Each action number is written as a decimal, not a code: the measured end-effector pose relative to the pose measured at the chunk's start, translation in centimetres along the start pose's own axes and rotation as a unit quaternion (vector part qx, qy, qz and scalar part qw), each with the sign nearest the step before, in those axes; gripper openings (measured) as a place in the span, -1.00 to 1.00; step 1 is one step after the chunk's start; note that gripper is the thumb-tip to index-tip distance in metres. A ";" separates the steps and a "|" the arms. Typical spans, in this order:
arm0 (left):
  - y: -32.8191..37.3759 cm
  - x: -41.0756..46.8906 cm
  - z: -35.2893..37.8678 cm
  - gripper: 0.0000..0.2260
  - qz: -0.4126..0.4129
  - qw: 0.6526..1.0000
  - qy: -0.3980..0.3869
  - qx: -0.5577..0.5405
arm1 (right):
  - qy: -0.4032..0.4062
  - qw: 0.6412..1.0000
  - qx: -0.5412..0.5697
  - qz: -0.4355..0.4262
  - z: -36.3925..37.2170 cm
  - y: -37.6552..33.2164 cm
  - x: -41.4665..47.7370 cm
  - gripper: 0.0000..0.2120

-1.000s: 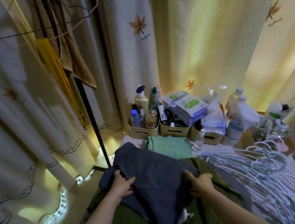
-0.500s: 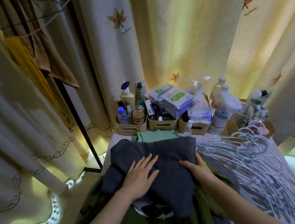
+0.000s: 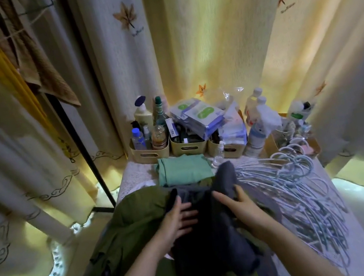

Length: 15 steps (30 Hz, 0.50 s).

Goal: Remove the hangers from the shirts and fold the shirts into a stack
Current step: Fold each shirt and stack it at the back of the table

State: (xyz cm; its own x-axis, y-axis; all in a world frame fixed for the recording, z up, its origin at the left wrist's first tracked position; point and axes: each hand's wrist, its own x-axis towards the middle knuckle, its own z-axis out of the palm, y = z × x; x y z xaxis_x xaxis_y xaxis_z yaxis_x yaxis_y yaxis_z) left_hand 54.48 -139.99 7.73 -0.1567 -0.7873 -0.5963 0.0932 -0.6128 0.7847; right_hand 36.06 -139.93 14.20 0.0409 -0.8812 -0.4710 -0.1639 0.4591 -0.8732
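Observation:
A dark grey shirt [image 3: 214, 239] lies partly folded on top of an olive green garment [image 3: 130, 222] on the table. My left hand [image 3: 178, 218] rests flat on the grey shirt with fingers straight. My right hand [image 3: 234, 201] grips a raised fold of the same shirt at its right side. Behind them a folded light green shirt [image 3: 185, 169] sits flat on the table. A pile of several pale blue hangers [image 3: 291, 182] lies to the right.
Three beige bins [image 3: 149, 153] of bottles and packets line the table's far edge, with more bottles [image 3: 257, 129] at the right. Curtains surround the table. A black rack pole [image 3: 80, 143] with brown and yellow cloths stands at the left.
The grey shirt has been folded narrower toward me. My left hand slid right onto its middle, and my right hand lifted the shirt's right edge into a raised fold.

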 end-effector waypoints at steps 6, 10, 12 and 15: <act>3.3 -0.2 -2.4 -0.52 0.065 0.997 -0.024 -0.033 | -0.121 0.978 -0.171 0.004 5.4 2.0 1.3 -0.26; 1.4 0.7 -2.9 -0.71 0.023 0.995 0.005 -0.095 | 0.111 0.985 -0.126 -0.047 3.8 5.9 1.5 -0.75; 0.6 0.6 -3.1 -0.71 -0.040 0.986 -0.024 -0.158 | 0.152 0.987 -0.045 0.017 2.5 6.8 1.4 -0.80; -0.5 0.3 -2.7 -0.64 -0.093 0.975 -0.048 -0.197 | 0.080 0.990 0.027 0.111 1.4 7.3 1.0 -0.72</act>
State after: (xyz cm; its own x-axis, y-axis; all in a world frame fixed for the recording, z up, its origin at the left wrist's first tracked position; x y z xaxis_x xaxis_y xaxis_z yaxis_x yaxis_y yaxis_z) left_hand 57.03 -140.12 6.72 -0.2970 -0.6617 -0.6884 0.4210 -0.7378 0.5276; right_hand 36.29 -137.32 7.14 -0.1469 -0.7624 -0.6302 -0.0992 0.6452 -0.7575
